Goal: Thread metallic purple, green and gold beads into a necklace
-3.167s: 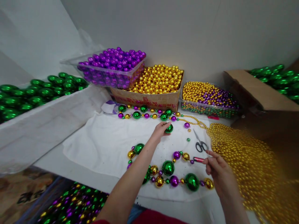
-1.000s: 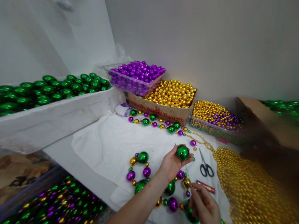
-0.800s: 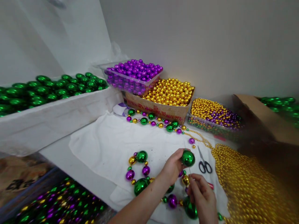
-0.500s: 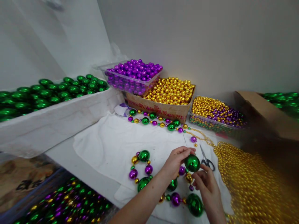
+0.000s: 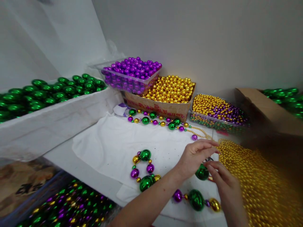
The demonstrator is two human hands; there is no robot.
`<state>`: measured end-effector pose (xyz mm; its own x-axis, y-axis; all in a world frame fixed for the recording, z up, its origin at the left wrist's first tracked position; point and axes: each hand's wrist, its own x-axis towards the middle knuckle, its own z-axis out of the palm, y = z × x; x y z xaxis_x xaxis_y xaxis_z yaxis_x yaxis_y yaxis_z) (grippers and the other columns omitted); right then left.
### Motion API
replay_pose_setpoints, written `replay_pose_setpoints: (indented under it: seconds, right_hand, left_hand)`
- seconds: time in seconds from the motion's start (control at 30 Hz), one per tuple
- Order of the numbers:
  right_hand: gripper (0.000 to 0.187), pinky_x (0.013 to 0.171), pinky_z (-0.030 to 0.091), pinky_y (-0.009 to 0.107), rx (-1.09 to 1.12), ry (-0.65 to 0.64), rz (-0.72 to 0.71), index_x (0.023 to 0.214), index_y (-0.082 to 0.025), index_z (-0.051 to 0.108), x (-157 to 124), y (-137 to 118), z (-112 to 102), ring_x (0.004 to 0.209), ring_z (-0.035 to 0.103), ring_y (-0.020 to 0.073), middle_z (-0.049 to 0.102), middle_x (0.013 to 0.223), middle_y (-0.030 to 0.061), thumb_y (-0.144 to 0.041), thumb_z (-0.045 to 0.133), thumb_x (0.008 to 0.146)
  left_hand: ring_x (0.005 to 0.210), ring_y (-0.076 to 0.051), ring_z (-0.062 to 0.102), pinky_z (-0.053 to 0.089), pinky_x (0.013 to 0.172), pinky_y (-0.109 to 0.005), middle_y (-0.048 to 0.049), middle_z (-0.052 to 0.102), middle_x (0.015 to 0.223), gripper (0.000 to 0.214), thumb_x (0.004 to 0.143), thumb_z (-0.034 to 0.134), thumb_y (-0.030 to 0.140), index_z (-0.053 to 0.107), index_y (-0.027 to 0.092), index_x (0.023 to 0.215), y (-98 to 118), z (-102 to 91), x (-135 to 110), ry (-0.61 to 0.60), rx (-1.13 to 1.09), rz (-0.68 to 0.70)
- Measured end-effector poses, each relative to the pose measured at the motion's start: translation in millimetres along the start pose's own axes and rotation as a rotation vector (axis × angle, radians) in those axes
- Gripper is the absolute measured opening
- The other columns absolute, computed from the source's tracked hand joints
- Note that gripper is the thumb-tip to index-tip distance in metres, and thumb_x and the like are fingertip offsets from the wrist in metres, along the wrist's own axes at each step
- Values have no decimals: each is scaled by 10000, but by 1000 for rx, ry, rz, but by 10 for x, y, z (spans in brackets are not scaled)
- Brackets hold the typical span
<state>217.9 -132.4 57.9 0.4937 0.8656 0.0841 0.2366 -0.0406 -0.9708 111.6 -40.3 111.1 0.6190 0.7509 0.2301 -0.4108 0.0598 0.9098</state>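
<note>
My left hand (image 5: 195, 156) is closed, its fingertips pinched together, and a thin needle-like strand (image 5: 212, 134) stands up from them. Just below and to the right, my right hand (image 5: 224, 178) has thumb and fingers pressed together; what they grip is too small to make out. Between the hands hangs a shiny green ball bead (image 5: 202, 172), close under the right fingertips. On the white cloth lies a string of large beads, with a big green bead (image 5: 196, 200), a purple bead (image 5: 177, 195) and a gold bead (image 5: 215, 205). My left forearm covers part of it.
Behind are a tub of purple beads (image 5: 134, 71), a box of gold beads (image 5: 174, 90) and a tub of small mixed beads (image 5: 213, 108). Green beads (image 5: 42, 94) fill a white box at left. Gold bead strands (image 5: 255, 183) heap at right. A finished-looking strand (image 5: 155, 122) lies behind.
Both hands have moved right and the green bead has dropped lower between them. The bead string below has shifted, showing a gold bead at its right. The hands now largely cover the scissors.
</note>
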Motion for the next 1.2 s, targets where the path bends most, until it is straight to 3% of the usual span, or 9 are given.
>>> replay_pose_setpoints:
  seconds: [0.1,0.2,0.33,0.4,0.5,0.67,0.8,0.97,1.2]
  right_hand:
    - [251,609,442,261,97,35,86,812,-191,699,28,7,-39,748,570,183,661,818,51,-428,682,734]
    - [203,507,393,207,364,89,159,829,-189,685,73,-57,-105,584,514,109,662,731,30,-372,701,742]
    - [164,472,373,188,691,73,168,828,-191,654,144,-193,-157,541,515,91,659,697,26,-324,706,746]
    - [173,456,376,199,711,65,166,829,-190,646,161,-239,-152,517,512,94,660,701,31,-331,703,745]
    - [163,454,390,205,744,108,131,832,-196,637,153,-248,-138,517,524,90,659,742,19,-312,708,742]
    - [149,477,397,175,756,297,-2,802,-191,625,130,-161,-220,761,602,125,645,821,16,-275,727,733]
    - [143,466,372,155,777,438,-114,784,-216,576,181,-120,-396,718,560,78,589,802,-42,-272,705,762]
    - [148,388,280,141,805,361,-47,787,-192,559,266,-46,-553,490,383,44,439,609,-68,-258,691,778]
    - [167,448,374,155,811,340,1,812,-171,577,231,150,-551,614,506,74,568,782,-3,-268,704,763]
  left_hand:
    - [1074,-216,550,412,950,-354,-82,632,1119,229,866,543,323,713,171,886,17,-89,32,-20,-30,-30]
    - [1107,-219,538,423,939,-369,-93,603,1194,318,859,555,368,637,212,1125,-50,-242,42,-104,-61,-88]
    - [1196,-242,479,367,1007,-405,-96,554,1269,602,709,733,331,529,250,1270,-282,-347,7,-284,157,-169]
    - [1149,-242,509,368,1006,-398,-87,585,1220,672,638,785,317,539,222,1256,-412,-311,-27,-352,268,-166]
    - [1024,-212,564,419,936,-354,-62,635,1083,595,691,740,336,546,179,1231,-542,-208,-53,-422,316,-136]
    - [921,-172,566,437,836,-271,-46,622,992,369,740,679,335,603,146,1047,-605,-143,-7,-471,514,-44]
    - [880,-168,564,432,811,-257,-39,618,937,287,708,670,252,616,156,973,-744,-234,-14,-501,729,2]
    - [913,-174,560,427,831,-258,-37,595,977,305,695,653,227,605,180,992,-954,-363,-74,-474,872,-5]
    - [932,-209,561,431,823,-292,-39,590,1005,348,702,619,283,560,205,1037,-1015,-466,-37,-505,1063,-95]
